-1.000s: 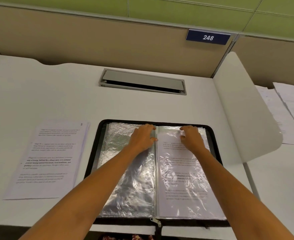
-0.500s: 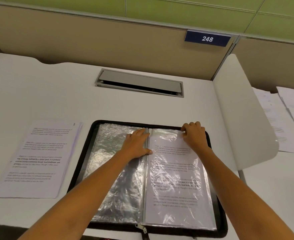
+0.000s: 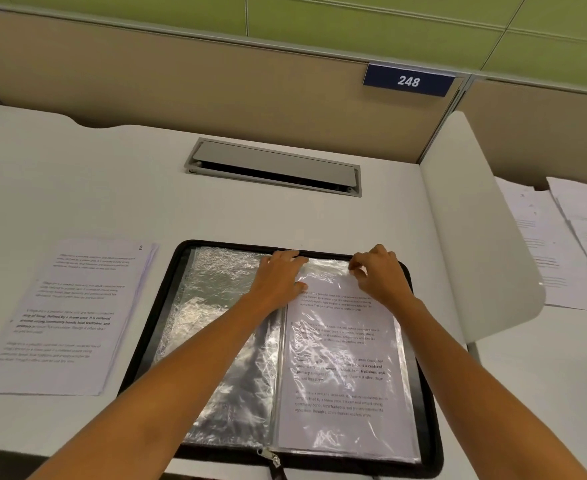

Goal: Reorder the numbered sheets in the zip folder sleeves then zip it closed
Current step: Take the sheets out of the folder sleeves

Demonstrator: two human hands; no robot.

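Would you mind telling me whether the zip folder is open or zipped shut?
Open: the zip folder lies spread flat, its clear sleeves exposed on both halves.

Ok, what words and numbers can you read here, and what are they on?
"248": sign on the partition.
"2": top corner of the loose sheet.
"community bonds, local traditions, and": bold line on the loose sheet; its other print is too blurred.
"traditions, and": bold on the sheet in the sleeve; rest lost to glare.
Papers at right: too small to read.
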